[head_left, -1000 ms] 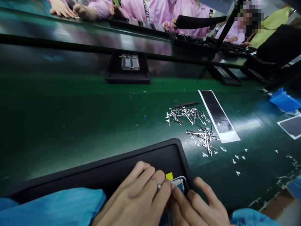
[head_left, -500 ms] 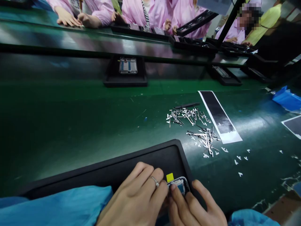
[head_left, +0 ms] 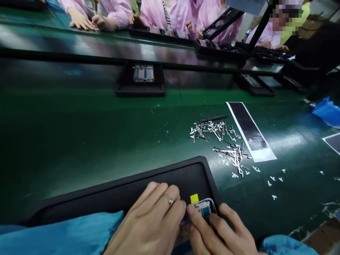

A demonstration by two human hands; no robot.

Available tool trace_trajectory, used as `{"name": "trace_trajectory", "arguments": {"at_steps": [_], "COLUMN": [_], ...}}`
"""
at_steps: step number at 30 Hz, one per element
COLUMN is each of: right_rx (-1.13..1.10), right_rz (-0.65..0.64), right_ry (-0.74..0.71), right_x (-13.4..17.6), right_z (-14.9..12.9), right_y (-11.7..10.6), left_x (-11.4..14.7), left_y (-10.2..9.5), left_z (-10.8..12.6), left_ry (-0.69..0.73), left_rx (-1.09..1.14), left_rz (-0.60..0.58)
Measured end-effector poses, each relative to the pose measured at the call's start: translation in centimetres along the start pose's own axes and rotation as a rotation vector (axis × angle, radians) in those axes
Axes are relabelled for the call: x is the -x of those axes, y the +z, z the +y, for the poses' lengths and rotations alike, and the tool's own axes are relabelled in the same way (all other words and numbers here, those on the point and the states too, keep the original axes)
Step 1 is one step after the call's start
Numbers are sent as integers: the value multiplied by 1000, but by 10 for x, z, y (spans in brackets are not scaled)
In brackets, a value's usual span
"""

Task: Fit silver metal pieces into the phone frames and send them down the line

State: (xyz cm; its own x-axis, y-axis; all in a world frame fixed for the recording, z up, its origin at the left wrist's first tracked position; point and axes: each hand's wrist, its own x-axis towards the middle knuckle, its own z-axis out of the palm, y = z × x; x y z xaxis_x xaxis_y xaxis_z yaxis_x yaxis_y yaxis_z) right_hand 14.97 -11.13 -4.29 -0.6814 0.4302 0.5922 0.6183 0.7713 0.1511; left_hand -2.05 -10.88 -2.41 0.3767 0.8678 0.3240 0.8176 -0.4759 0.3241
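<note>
- The left hand [head_left: 154, 221] lies palm down on the black tray [head_left: 127, 189], fingers together and pointing right, a ring [head_left: 169, 200] on one of them.
- Its fingertips [head_left: 180, 209] press on the left edge of the phone frame [head_left: 205, 209]; nothing is clasped inside the hand.
- The right hand [head_left: 220, 237] comes up from below, just right of the left fingertips, fingers bent over the frame's near part.
- Its forefinger [head_left: 195, 216] rests on the frame's top left; whether the other fingers grip the frame's far edge or only lie on it I cannot tell.
- The frame sits in the tray's right end, between the two sets of fingertips, its rounded silver corner and a blue patch showing beyond them.
- A yellow tab [head_left: 194, 198] sits just beyond the fingertips, touching the frame's upper left.
- Blue sleeves [head_left: 61, 233] cover both forearms.
- Beyond and right of the fingers, on the green belt [head_left: 79, 134], lie two heaps of small metal parts [head_left: 220, 138], well apart from the hands.
- A black strip [head_left: 249, 131] on white backing lies just right of the heaps.
- Far across the belt stands another tray with a frame [head_left: 143, 72], and people in pink coats [head_left: 175, 12] work along the other side.
</note>
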Motion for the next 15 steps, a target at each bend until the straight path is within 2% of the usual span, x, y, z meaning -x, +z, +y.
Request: {"name": "trace_trajectory", "arguments": {"at_steps": [4,6,11,15], "right_rx": [19,39,73,59], "right_rz": [-50,-58,-22,-38], "right_ry": [-4,5,11,11], "right_x": [7,8,4,3], "right_z": [-5,-8,-9,-7], "right_y": [4,4,6,4], "left_x": [0,3,1,-15], "left_y": [3,4,-5,-19], "left_z": [-1,-3,-11,-14], "left_ry": [-2,1,-51,-33], "left_rx": [45,73,104,86], "left_rz": [98,101,12,-155]}}
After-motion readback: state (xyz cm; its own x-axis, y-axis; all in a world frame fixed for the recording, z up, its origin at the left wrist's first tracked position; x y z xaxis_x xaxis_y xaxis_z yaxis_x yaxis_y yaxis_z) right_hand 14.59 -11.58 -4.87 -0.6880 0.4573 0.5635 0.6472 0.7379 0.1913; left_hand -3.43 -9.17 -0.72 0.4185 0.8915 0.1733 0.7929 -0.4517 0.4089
